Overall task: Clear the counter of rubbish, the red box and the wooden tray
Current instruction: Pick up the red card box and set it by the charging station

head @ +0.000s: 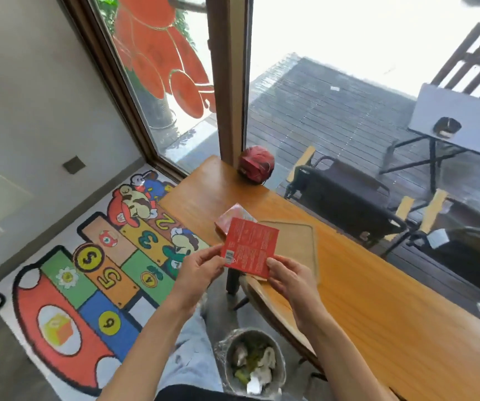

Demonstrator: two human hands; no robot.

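bare counter (pixel 392 314) right of wooden tray (pixel 296 244), bin (pixel 252 361) below

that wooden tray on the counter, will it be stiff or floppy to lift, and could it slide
The wooden tray looks like a rigid flat board with a raised rim, so probably stiff. It lies flat on the smooth counter, so a push would likely slide it rather than tip it. It seems thin, so probably light.

red box (pixel 249 248): flat, printed back with barcode facing up, held tilted above the counter edge
wooden tray (pixel 296 244): pale, rounded corners, flat on the counter
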